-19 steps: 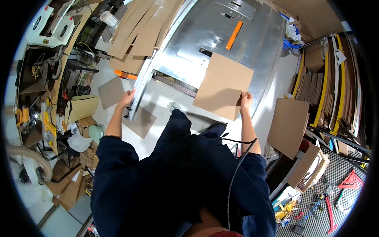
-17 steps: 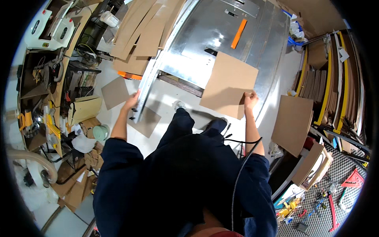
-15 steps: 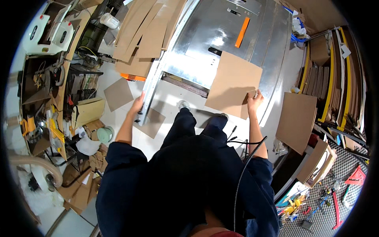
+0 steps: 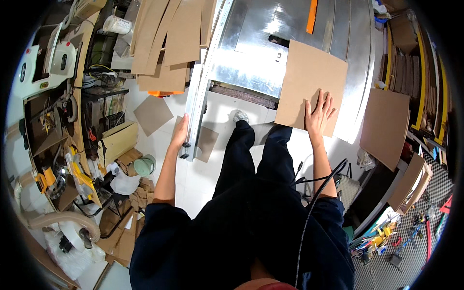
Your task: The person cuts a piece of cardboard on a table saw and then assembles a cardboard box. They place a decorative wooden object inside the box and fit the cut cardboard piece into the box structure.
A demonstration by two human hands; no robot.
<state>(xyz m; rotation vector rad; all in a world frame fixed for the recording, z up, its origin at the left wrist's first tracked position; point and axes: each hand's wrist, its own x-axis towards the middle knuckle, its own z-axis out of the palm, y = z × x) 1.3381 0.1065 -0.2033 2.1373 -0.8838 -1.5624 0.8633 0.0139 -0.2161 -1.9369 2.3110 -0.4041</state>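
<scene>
My left hand [image 4: 180,131] is closed against the left side of a long metal rail [image 4: 199,104], near its near end; some fingers are hidden. A square tan fibreboard panel [image 4: 309,72] lies on the near right part of a shiny metal machine table [image 4: 253,60], its near edge jutting past the table. On the panel's near part my right hand [image 4: 319,115] rests flat with its fingers spread. Farther back on the table lies an orange strip [image 4: 312,17].
Left of the rail, several tan board strips [image 4: 181,38] are stacked, with offcuts [image 4: 153,115] on the floor. Shelving with tools and a hose [image 4: 67,220] stands at far left. Boards [image 4: 385,125] lean at right. A black cable [image 4: 309,208] hangs beside my right arm.
My right hand has gone from gripping the panel's right edge to lying flat on its face. The panel sits turned slightly differently on the table. My left hand stays at the rail.
</scene>
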